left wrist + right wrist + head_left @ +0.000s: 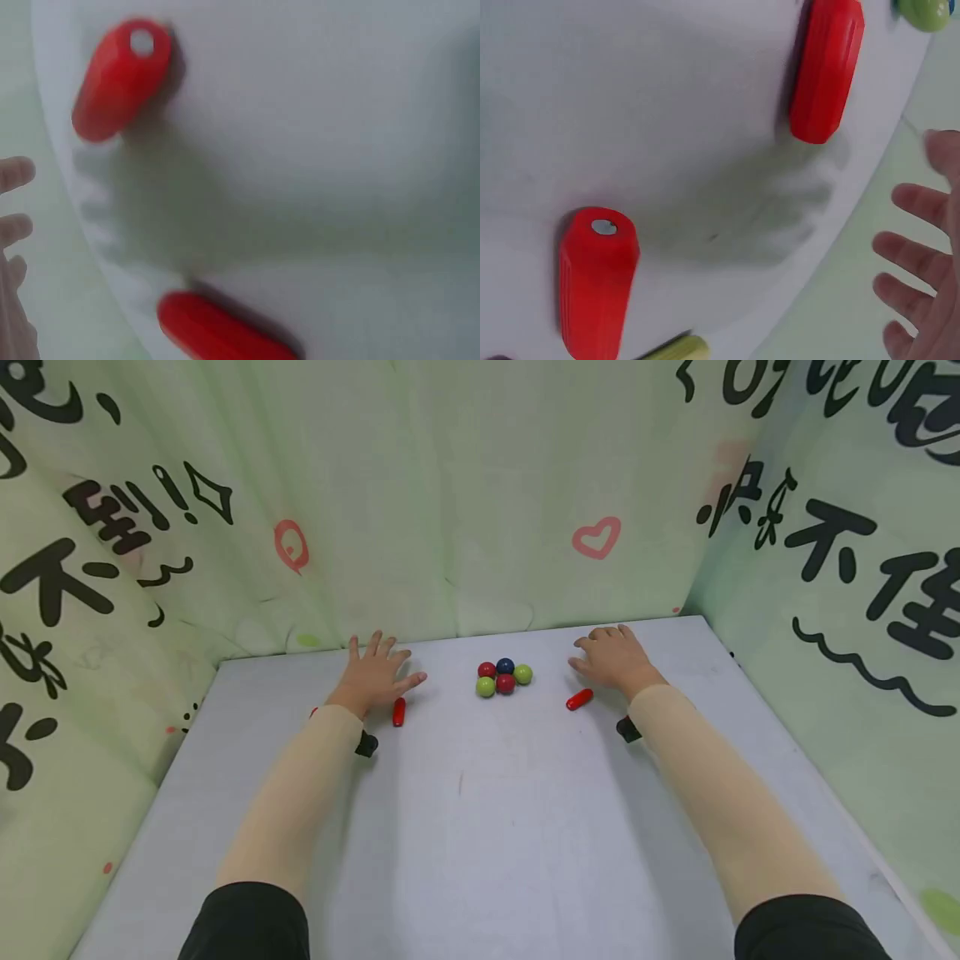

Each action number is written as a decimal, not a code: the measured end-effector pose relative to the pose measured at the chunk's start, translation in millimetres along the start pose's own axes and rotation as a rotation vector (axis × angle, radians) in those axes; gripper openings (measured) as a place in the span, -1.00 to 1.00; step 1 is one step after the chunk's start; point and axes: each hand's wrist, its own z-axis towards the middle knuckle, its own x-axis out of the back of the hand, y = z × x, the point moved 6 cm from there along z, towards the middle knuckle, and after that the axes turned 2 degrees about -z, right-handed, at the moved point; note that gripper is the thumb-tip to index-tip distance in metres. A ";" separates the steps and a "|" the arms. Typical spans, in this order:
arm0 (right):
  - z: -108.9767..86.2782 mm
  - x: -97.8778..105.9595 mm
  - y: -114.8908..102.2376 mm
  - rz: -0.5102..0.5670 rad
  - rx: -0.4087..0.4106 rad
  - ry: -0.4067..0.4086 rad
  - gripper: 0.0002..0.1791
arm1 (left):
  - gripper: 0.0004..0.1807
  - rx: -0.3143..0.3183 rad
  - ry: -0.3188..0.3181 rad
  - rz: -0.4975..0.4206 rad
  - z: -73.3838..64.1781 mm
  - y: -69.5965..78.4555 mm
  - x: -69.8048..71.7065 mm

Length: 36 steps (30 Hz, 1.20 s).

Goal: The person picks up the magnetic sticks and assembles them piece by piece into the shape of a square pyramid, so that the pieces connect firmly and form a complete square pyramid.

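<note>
My left hand (369, 677) is over the far left of the table with fingers spread, holding nothing. A short red faceted piece (399, 712) lies just right of its wrist; the left wrist view shows two such pieces, one with a pale round end (124, 79). Over the far right, my right hand (617, 657) has its fingers extended and also holds nothing. Beside it lies another red piece (580, 699). A further red piece (598, 285) with a pale spot on its end appears in the right wrist view; the arm hides it from the head view.
Between the hands sits a tight cluster of red, green and dark blue balls (506, 683) on the white table (480, 827). A yellow-green piece (676, 349) is partly seen in the right wrist view. Printed curtains (450, 502) surround the table's back and sides.
</note>
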 end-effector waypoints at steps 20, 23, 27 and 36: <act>-38.6 -10.4 -29.4 0.193 0.218 -0.172 -0.59 | -0.49 -0.331 0.112 -0.228 11.6 99.0 -4.9; -41.6 -11.2 -30.0 0.179 0.208 -0.159 -0.59 | -0.50 -0.341 0.137 -0.234 9.5 107.6 -5.7; -43.2 -13.6 -31.2 0.179 0.183 -0.127 -0.61 | -0.55 -0.338 0.158 -0.224 7.7 114.4 -7.7; -47.3 -21.4 -33.8 0.215 0.176 -0.080 -0.72 | -0.71 -0.364 0.187 -0.260 1.2 119.2 -10.1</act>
